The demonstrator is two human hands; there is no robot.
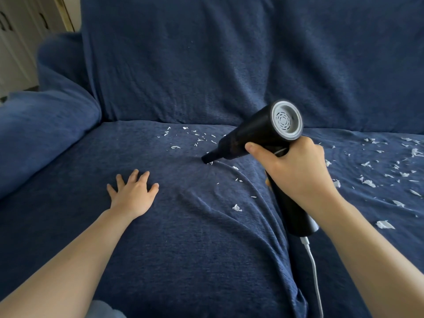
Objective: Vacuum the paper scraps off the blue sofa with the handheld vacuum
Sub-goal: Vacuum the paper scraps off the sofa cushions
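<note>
While the right hand [298,171] holds the vacuum [259,134] tight at mid frame, its tip touches the blue sofa [183,249]. Go slow over the paper scraps [197,138] there, then right. The flat left hand [133,191] should press the cloth smooth.

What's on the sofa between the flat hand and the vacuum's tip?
In the head view, only bare, wrinkled blue cover lies between the left hand and the vacuum nozzle.

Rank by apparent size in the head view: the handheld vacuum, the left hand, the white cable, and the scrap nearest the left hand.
1. Handheld vacuum
2. Left hand, flat on the sofa
3. White cable, long but thin, so its place against the hand is unsure
4. Scrap, by far the smallest
</note>
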